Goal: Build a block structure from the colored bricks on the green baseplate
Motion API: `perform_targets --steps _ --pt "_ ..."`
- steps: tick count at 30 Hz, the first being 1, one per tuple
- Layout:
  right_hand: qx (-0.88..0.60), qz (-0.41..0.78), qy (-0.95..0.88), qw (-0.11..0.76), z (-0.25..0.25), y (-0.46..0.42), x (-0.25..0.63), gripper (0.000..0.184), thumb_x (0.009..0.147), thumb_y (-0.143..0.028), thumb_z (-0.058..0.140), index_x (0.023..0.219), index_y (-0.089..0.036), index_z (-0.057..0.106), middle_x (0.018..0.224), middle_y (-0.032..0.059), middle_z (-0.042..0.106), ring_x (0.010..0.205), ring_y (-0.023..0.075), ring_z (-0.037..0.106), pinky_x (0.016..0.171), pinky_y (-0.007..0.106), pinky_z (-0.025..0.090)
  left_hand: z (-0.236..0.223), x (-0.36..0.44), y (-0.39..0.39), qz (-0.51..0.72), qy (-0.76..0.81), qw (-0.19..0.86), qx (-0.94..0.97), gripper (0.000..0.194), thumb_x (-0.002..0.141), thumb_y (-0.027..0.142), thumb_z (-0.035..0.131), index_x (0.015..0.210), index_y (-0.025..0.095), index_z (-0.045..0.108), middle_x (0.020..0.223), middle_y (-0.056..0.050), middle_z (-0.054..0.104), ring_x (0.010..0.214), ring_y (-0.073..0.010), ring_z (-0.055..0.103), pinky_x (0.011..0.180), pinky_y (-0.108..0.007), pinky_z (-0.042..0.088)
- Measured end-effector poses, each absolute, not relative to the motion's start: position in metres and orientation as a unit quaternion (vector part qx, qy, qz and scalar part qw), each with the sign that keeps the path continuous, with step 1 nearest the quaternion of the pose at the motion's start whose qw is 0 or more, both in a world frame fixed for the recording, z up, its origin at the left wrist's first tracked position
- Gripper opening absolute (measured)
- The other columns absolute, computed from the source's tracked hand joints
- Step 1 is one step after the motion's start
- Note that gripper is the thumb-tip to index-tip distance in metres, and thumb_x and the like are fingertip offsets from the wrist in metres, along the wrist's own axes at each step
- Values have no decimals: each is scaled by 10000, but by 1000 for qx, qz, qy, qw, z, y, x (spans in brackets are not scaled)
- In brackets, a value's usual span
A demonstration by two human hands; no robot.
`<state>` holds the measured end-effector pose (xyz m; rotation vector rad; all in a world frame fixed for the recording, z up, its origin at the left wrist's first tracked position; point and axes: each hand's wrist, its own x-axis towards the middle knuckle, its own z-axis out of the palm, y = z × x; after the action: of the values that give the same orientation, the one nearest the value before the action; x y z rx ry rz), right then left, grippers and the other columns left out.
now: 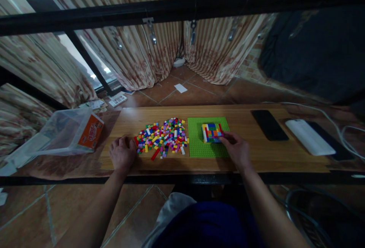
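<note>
A small block of multicoloured toy bricks point(211, 133) stands on a green baseplate point(196, 151). At the block's right side, my right hand point(236, 148) has thumb and fingers pinched together on a narrow red brick point(220, 127); the fingertips partly hide it. To the left of the plate lies a loose pile of small colourful bricks point(162, 136). My left hand point(122, 154) rests palm down on the wooden board at the pile's left edge, its fingers slightly bent and apart. A red brick lies close beside its fingertips.
Everything stands on a wooden board point(159, 166). A clear plastic tub point(67, 126) with an orange label lies at the left. On the right are a black phone point(269, 125), a white power bank-like object point(310, 137) and white cables point(330, 115). A black metal bar point(176, 11) crosses above.
</note>
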<state>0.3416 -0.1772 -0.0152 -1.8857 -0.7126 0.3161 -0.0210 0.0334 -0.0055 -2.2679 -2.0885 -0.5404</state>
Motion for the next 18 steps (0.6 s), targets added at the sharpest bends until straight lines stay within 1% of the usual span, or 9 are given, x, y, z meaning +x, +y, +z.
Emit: perform_targets --steps 2,4,6,8,10,13,18 --pt "-788 126 -278 534 -16 -178 346 513 768 -588 633 1010 -147 732 933 125 759 816 230 689 765 370 539 -6 -21 33 -173 -672 1 -720 470 898 398 437 1230 125 627 1280 -186 582 1211 -353 495 1042 -486 387" --pt "-788 131 -254 546 -17 -176 351 515 792 -595 586 983 -141 737 895 121 759 771 219 683 723 354 531 -6 -21 33 -172 -676 -3 -716 474 897 407 438 1236 132 623 1284 -183 578 1204 -357 496 1033 -492 391" --pt "-790 145 -231 550 -18 -174 355 521 784 -600 581 953 -133 741 832 111 755 703 206 666 659 332 513 -6 -21 33 -173 -676 -4 -716 476 897 412 437 1237 134 620 1279 -181 579 1196 -358 498 1028 -496 393" --pt "-798 153 -232 534 -17 -170 357 508 768 -593 598 917 -131 747 787 105 748 673 205 655 628 321 493 -6 -21 34 -176 -674 -3 -718 475 896 413 437 1232 132 621 1272 -179 581 1195 -357 496 1031 -495 392" --pt "-810 148 -248 510 -16 -167 357 479 758 -576 614 884 -135 754 781 105 748 685 215 660 642 326 488 -6 -21 34 -177 -673 -3 -718 471 894 412 441 1229 134 623 1270 -178 580 1200 -357 493 1034 -496 394" --pt "-824 135 -267 482 -14 -164 356 456 755 -559 623 882 -144 763 816 114 758 726 233 676 683 342 494 -6 -20 34 -177 -675 -6 -717 467 895 408 446 1232 136 621 1283 -177 573 1208 -357 492 1038 -501 398" --pt "-825 132 -265 481 -14 -164 356 454 743 -559 639 883 -146 769 807 115 762 725 237 680 677 343 502 -7 -20 35 -171 -679 -12 -714 471 893 406 452 1248 140 612 1293 -172 572 1219 -358 485 1043 -499 397"
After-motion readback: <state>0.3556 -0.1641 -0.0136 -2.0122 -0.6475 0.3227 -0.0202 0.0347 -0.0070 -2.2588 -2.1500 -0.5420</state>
